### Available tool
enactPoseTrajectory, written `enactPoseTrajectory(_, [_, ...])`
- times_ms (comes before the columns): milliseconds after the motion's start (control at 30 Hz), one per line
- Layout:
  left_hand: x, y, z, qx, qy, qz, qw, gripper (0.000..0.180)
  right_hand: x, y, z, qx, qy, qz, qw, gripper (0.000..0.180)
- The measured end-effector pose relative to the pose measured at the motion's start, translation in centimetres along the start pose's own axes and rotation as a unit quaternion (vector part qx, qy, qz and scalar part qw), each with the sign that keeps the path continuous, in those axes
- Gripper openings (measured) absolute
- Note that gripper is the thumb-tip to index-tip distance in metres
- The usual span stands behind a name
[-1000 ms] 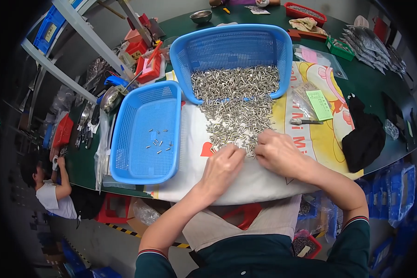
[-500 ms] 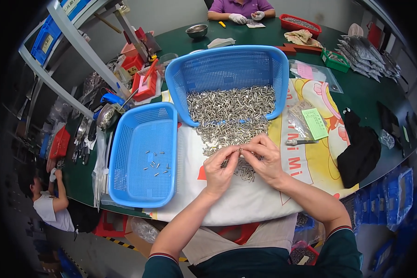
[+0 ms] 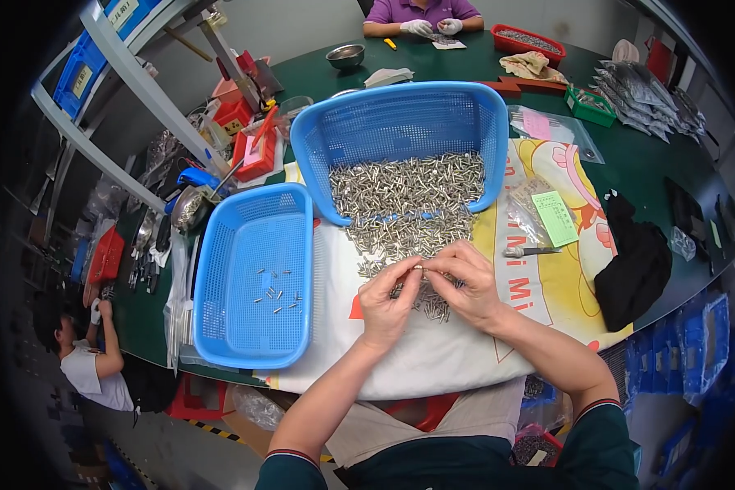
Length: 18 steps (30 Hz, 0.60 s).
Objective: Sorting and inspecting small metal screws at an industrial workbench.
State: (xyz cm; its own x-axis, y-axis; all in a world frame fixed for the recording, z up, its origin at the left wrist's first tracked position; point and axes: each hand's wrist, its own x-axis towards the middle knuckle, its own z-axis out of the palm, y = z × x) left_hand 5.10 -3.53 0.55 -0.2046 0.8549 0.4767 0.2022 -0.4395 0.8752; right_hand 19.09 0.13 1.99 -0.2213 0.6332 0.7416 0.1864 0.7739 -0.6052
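My left hand (image 3: 389,296) and my right hand (image 3: 461,282) meet over a white cloth (image 3: 433,359), their fingertips pinching one small metal screw (image 3: 419,267) between them. Just beyond them a heap of silver screws (image 3: 400,222) spills from a tipped blue mesh basket (image 3: 400,122) onto the cloth. To the left lies a second, shallow blue basket (image 3: 257,273) with several loose screws (image 3: 276,292) on its bottom.
A small tool (image 3: 531,252) and plastic bags with a green card (image 3: 554,216) lie right of the heap, with a black cloth (image 3: 633,261) further right. Across the green table a person in purple (image 3: 420,16) works near a red tray (image 3: 527,41). Another person (image 3: 82,359) crouches at lower left.
Both hands lifted off the screw pile and came together, fingertips now pinching one screw. The view shifted slightly, bringing the far side of the table into sight.
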Motion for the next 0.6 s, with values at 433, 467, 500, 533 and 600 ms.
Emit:
enactPoseTrajectory(433, [-0.2, 0.4, 0.0, -0.116, -0.037, -0.118, 0.986, 0.017, 0.7, -0.3, -1.6, 0.115, -0.143, 0.267, 0.946, 0.008])
enactPoseTrajectory(467, [0.1, 0.8, -0.2, -0.142, -0.056, -0.174, 0.973, 0.017, 0.9, -0.3, -1.9, 0.12, -0.171, 0.309, 0.928, 0.01])
enactPoseTrajectory(500, [0.2, 1.0, -0.3, -0.167, -0.076, -0.228, 0.956, 0.017, 0.8, 0.0, -1.8, 0.12, -0.171, 0.312, 0.927, 0.01])
enactPoseTrajectory(533, [0.3, 0.9, -0.4, -0.168, -0.076, -0.23, 0.956, 0.017, 0.7, 0.3, -1.8, 0.159, -0.174, 0.349, 0.907, 0.011])
enactPoseTrajectory(600, [0.4, 0.6, -0.6, -0.183, -0.102, -0.271, 0.939, 0.018, 0.6, 0.7, -1.8, 0.197, -0.184, 0.379, 0.885, 0.013])
